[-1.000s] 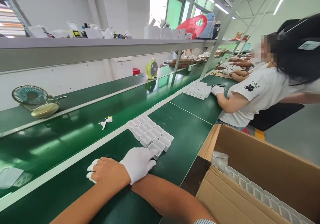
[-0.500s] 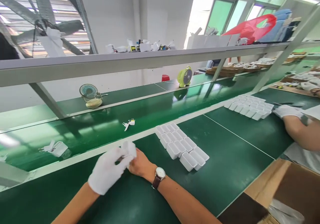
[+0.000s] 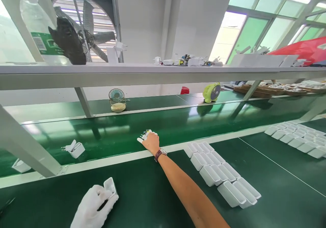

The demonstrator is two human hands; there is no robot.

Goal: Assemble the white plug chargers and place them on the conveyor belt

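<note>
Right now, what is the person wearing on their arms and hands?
The left hand wears a full white cloth glove. The right hand has only small white covers on its fingertips. A watch with a dark strap sits on the right wrist. Both forearms are bare, with no sleeves showing.

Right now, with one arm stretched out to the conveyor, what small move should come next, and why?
Probably close the right hand on the small white part and lift it back. The fingertips already cover it on the green belt, while the left hand holds an open white case near the body.
</note>
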